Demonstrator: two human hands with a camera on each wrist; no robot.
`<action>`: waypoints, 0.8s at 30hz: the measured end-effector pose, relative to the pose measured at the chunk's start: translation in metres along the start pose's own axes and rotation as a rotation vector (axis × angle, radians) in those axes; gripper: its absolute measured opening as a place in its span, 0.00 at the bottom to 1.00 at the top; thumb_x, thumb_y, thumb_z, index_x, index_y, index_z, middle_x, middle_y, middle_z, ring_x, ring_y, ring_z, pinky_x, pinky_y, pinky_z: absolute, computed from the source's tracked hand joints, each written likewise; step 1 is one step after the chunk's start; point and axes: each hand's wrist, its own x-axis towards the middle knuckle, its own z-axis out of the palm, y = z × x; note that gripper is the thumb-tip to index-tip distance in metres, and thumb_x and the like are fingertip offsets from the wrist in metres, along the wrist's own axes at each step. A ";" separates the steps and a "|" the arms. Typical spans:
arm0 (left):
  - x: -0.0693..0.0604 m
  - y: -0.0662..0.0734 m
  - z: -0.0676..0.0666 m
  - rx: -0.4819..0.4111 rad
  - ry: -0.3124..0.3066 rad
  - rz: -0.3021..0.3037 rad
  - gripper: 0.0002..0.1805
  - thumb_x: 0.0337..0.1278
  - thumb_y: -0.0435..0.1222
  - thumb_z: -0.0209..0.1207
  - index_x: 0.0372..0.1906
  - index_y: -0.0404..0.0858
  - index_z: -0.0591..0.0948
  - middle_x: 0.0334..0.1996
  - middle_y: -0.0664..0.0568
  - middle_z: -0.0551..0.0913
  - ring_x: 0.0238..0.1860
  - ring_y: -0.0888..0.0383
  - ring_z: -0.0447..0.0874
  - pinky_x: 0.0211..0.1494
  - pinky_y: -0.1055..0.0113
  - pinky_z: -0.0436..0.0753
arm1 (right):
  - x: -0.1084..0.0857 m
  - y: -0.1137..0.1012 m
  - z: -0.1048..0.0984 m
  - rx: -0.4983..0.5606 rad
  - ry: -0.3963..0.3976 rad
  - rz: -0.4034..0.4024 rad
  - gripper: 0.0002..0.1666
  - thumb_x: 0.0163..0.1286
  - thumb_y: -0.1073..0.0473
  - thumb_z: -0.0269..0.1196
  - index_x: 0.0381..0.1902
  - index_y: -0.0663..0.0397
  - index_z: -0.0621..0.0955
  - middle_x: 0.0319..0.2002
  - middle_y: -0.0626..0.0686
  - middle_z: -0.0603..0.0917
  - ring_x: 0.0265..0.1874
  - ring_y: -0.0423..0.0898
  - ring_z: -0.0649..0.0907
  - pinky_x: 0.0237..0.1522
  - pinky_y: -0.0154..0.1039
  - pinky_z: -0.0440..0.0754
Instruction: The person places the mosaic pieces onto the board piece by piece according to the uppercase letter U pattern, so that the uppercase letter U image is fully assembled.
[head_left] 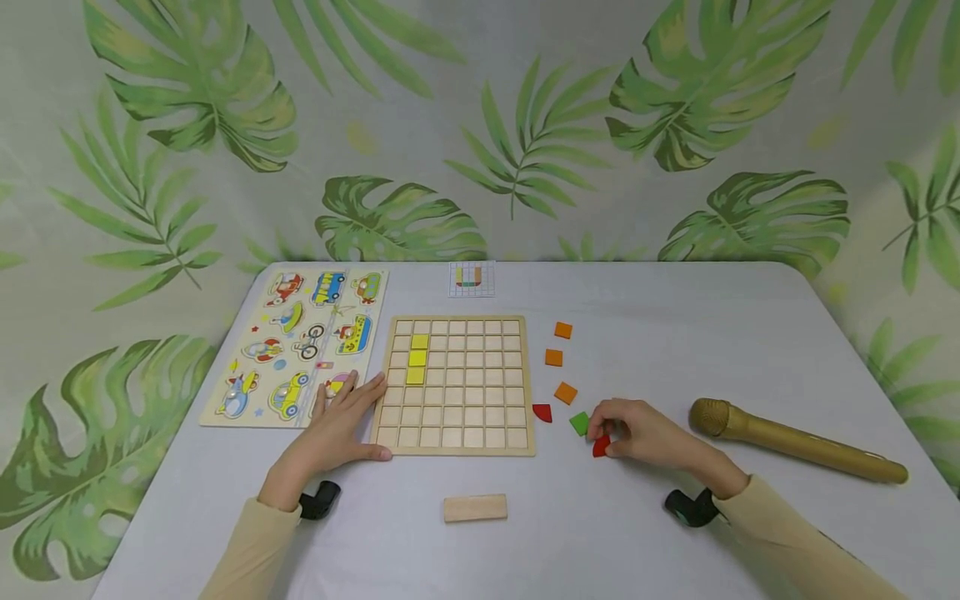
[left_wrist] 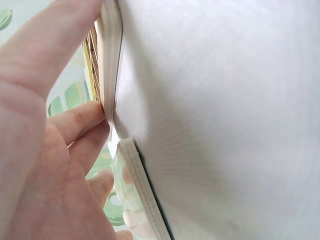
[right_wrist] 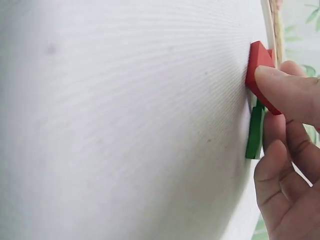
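- Left of the grid board (head_left: 456,396), a picture puzzle (head_left: 281,354) is lying flat, apparently playing no part in the work.
- At the grid board's left edge, the left hand (head_left: 335,435) is resting with fingers stretched and spread; its grip is touching the rim and holding nothing.
- Inside the grid board, three yellow tiles (head_left: 417,358) are sitting one below another in the second column from the left; this portion is looking done, while every other cell is standing bare.
- Beyond the grid board, a small card (head_left: 471,279) is showing a coloured U-like figure; nearer than the board, a wooden block (head_left: 476,508) is lying by itself.
- Right of the grid board, a loose red piece (head_left: 542,412), three orange tiles (head_left: 553,357) and a green tile (head_left: 580,423) are waiting, so by my judgement most of the placing is remaining.
- Farther right of the grid board, the right hand (head_left: 641,433) is pinching another red piece (right_wrist: 260,75), its grip closing thumb against finger.
- Farthest right of the grid board, a gold microphone (head_left: 798,442) is lying unused.
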 end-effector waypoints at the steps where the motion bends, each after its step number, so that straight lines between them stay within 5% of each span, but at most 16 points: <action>1: 0.000 0.000 0.000 0.000 0.000 0.001 0.57 0.36 0.56 0.72 0.73 0.36 0.60 0.74 0.47 0.55 0.73 0.38 0.38 0.66 0.34 0.29 | 0.001 -0.001 0.000 0.012 -0.005 -0.001 0.19 0.52 0.76 0.67 0.34 0.47 0.81 0.32 0.43 0.79 0.32 0.43 0.75 0.32 0.33 0.75; 10: 0.000 0.001 -0.001 0.003 -0.005 0.006 0.58 0.36 0.55 0.72 0.72 0.35 0.60 0.73 0.46 0.55 0.73 0.38 0.38 0.65 0.32 0.30 | 0.010 -0.006 -0.001 0.088 -0.038 0.011 0.12 0.57 0.69 0.69 0.35 0.50 0.80 0.27 0.43 0.76 0.29 0.41 0.75 0.31 0.32 0.75; 18: 0.000 -0.001 0.000 0.010 -0.007 0.007 0.58 0.36 0.57 0.71 0.73 0.36 0.60 0.74 0.47 0.55 0.73 0.38 0.38 0.65 0.32 0.31 | 0.029 -0.014 0.001 0.126 -0.017 0.035 0.08 0.61 0.66 0.67 0.34 0.48 0.80 0.31 0.45 0.81 0.32 0.43 0.78 0.34 0.35 0.78; 24: 0.001 -0.002 0.001 0.005 -0.007 0.007 0.58 0.36 0.57 0.71 0.73 0.36 0.60 0.74 0.47 0.55 0.73 0.39 0.37 0.66 0.32 0.30 | 0.045 -0.026 0.002 0.227 -0.019 0.084 0.06 0.64 0.69 0.63 0.38 0.56 0.80 0.36 0.52 0.80 0.35 0.48 0.78 0.36 0.34 0.80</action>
